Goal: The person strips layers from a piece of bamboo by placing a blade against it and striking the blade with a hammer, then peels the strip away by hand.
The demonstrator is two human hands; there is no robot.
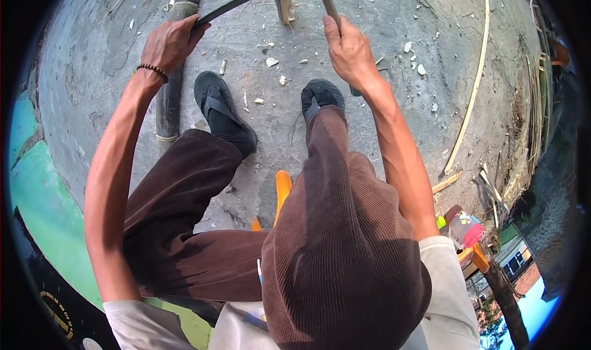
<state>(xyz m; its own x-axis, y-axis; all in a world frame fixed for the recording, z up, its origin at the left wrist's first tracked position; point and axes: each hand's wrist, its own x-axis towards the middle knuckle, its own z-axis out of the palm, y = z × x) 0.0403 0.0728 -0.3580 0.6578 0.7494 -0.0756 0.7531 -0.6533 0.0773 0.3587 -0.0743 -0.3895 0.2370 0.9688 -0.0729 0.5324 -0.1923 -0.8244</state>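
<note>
A thin dark strip (237, 4) is gripped by the left hand (169, 42), and a wooden stick (326, 2) is clasped by the right hand (351, 51), above a concrete floor (369, 104) littered with wood chips (271, 61). A dark pipe (169, 98) lies beside the left sandal (221, 110); bamboo slats (471, 91) are strewn to the right.

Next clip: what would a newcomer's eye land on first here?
The two bare arms reaching forward: the left hand grips a thin dark curved strip at upper left, and the right hand holds a wooden stick at top centre. Below them, brown trousers fill the middle, with black sandals on grey concrete ground littered with pale chips.
</note>
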